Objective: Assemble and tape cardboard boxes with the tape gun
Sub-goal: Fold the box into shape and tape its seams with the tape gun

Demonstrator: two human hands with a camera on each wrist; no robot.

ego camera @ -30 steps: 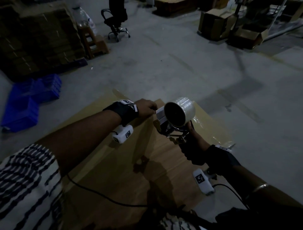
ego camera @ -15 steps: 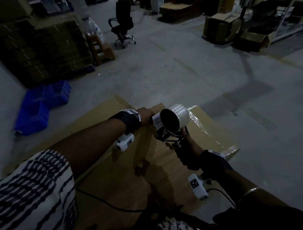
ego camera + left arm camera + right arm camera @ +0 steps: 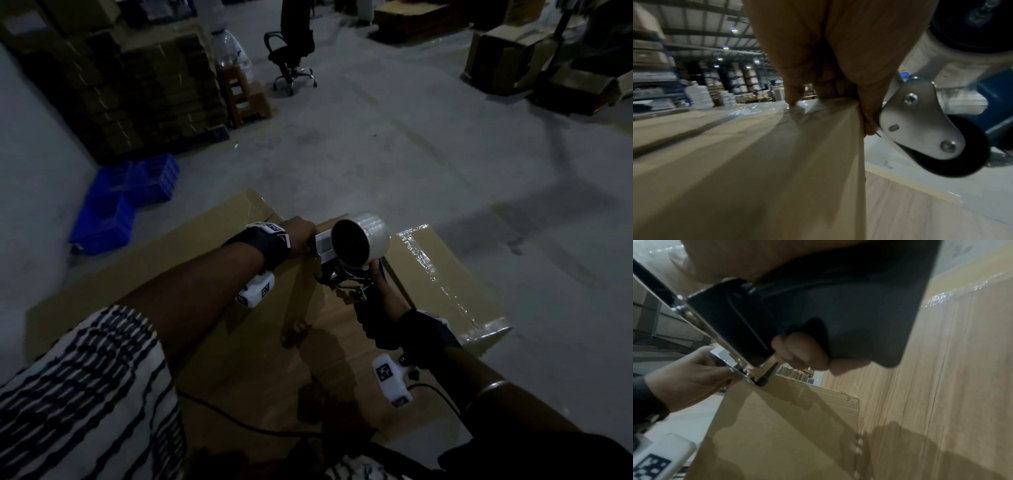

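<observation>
A large brown cardboard box (image 3: 342, 359) lies in front of me, with clear shiny tape (image 3: 428, 260) along its right side. My left hand (image 3: 301, 233) curls its fingers (image 3: 828, 91) over the far edge of an upright cardboard flap (image 3: 777, 162) and grips it. My right hand (image 3: 376, 325) grips the black handle (image 3: 838, 313) of the tape gun (image 3: 342, 284), fingertips (image 3: 801, 353) wrapped round it. The gun's clear tape roll (image 3: 363, 240) stands above the box. Its metal front (image 3: 916, 126) sits right beside my left hand at the flap's edge.
Blue plastic crates (image 3: 123, 202) lie on the concrete floor to the left. Behind them stand stacks of flat cardboard (image 3: 137, 85), a wooden stool (image 3: 246, 99) and an office chair (image 3: 291, 51). Open boxes (image 3: 507, 58) stand at the back right. A cable (image 3: 239, 421) crosses the near box.
The tape gun has edged a little to the left, closer to my left hand on the flap. My head has shifted, so more of the taped right side shows.
</observation>
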